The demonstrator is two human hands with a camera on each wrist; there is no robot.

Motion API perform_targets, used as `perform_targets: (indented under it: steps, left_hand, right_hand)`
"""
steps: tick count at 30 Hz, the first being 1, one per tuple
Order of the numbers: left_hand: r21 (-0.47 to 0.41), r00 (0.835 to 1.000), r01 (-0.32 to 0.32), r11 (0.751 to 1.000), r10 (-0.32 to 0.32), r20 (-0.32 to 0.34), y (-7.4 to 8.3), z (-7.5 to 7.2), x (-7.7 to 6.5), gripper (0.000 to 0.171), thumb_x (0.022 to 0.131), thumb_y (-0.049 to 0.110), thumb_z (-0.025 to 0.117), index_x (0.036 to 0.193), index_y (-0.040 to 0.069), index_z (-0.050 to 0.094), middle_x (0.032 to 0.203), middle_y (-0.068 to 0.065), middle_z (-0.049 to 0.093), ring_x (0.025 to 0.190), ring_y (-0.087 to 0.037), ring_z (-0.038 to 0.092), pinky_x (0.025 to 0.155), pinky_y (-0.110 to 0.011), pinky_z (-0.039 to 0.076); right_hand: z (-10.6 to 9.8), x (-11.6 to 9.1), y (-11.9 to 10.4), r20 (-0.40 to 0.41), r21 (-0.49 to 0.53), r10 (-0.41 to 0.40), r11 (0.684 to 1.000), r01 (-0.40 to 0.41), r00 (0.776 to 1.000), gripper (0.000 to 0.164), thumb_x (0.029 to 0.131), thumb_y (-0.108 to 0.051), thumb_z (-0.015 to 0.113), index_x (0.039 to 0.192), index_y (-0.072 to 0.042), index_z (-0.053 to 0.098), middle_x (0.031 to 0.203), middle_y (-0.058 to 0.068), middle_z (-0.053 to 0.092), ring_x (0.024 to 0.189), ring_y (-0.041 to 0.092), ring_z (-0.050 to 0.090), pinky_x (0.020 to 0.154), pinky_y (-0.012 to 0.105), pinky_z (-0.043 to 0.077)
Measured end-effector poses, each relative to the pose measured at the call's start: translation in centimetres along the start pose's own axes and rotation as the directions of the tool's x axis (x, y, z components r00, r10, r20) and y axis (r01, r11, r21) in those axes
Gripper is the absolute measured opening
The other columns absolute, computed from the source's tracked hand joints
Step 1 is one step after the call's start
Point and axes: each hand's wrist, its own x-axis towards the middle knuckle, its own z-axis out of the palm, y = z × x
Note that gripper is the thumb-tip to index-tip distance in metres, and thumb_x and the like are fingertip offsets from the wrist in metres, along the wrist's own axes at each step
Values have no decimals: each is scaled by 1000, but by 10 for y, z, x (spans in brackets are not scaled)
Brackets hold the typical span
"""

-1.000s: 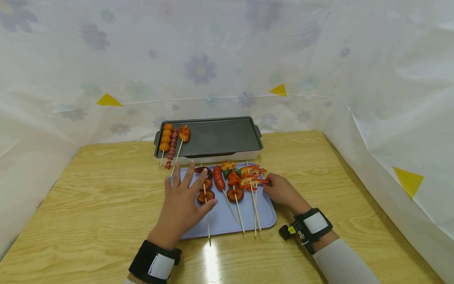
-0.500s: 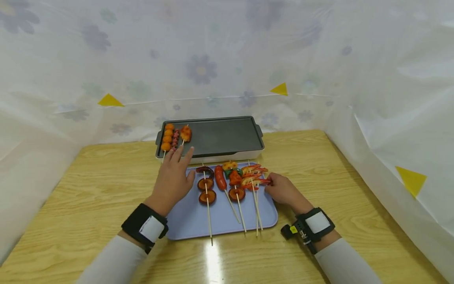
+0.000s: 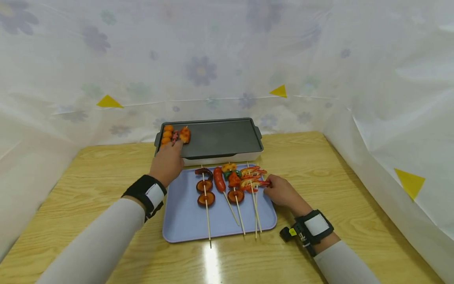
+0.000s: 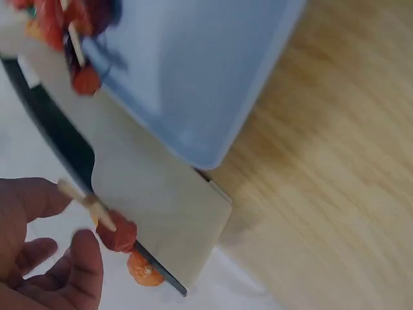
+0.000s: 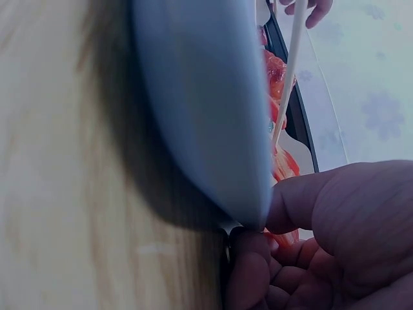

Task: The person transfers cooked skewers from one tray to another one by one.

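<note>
At the left end of the griddle [image 3: 220, 136], my left hand [image 3: 166, 161] reaches over the lower parts of several skewers. One carries orange balls [image 3: 167, 134], one small pink pieces [image 3: 175, 135], one a browned piece [image 3: 185, 135]. In the left wrist view the wooden sticks [image 4: 90, 205] pass close to my thumb, while the fingers stand apart from it. My right hand [image 3: 281, 191] pinches the right rim of a lavender tray [image 3: 188, 225], thumb above and fingers below, beside the shrimp skewers [image 3: 252, 179].
The tray also bears a skewer of mushroom slices [image 3: 205, 199] with a dark curled piece, a sausage skewer [image 3: 219, 179] and a mixed skewer [image 3: 234, 181]. Behind the griddle hangs a floral sheet [image 3: 200, 71]; a wood-grain table [image 3: 88, 189] lies beneath.
My left hand has moved from above the tray's left side, forward and left, to the skewers on the griddle. The right hand keeps its place at the tray's rim.
</note>
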Motion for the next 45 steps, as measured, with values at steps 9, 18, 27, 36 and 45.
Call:
perform_targets:
  steps: [9, 18, 27, 36, 45]
  left_hand:
    - [9, 985, 117, 993, -118, 126, -9, -14, 20, 15, 79, 1, 65, 69, 2, 54, 66, -11, 54, 66, -31, 58, 64, -42, 49]
    - [71, 961, 109, 991, -124, 246, -3, -14, 28, 27, 84, -2, 52, 60, 8, 45, 58, -3, 37, 53, -20, 44, 51, -34, 40]
    - [-1, 946, 68, 998, -64, 318, 5, -13, 31, 29, 82, -3, 53, 59, 13, 42, 57, 2, 27, 52, -15, 27, 50, -29, 24]
    - [-271, 908, 273, 923, -155, 389, 12, -18, 18, 26, 82, -5, 51, 108, -1, 51, 79, -8, 45, 61, -19, 38, 55, -30, 35]
    - [-502, 941, 300, 811, -164, 297, 14, -1, -11, 32, 88, 0, 53, 119, -3, 46, 89, -10, 48, 69, -20, 49, 57, -30, 42]
  right_hand:
    - [1, 3, -5, 11, 1, -7, 1000, 7, 1000, 7, 89, -6, 58, 94, -2, 56, 77, 8, 50, 64, 21, 50, 55, 32, 38]
    - [1, 4, -3, -2, -15, -18, 1000, 18, 1000, 5, 88, -5, 57, 90, -2, 54, 75, 8, 48, 63, 21, 48, 54, 32, 37]
    - [1, -1, 1, -1, -16, 25, 1000, -25, 1000, 8, 88, -6, 58, 95, -1, 55, 77, 8, 50, 65, 21, 49, 55, 31, 38]
    - [1, 1, -1, 12, -6, 18, 1000, -18, 1000, 11, 89, -6, 57, 98, -1, 57, 79, 8, 52, 66, 21, 50, 55, 31, 38]
    - [2, 3, 1, 1, -17, 13, 1000, -13, 1000, 9, 88, -6, 58, 96, -1, 56, 78, 8, 51, 66, 21, 50, 54, 31, 38]
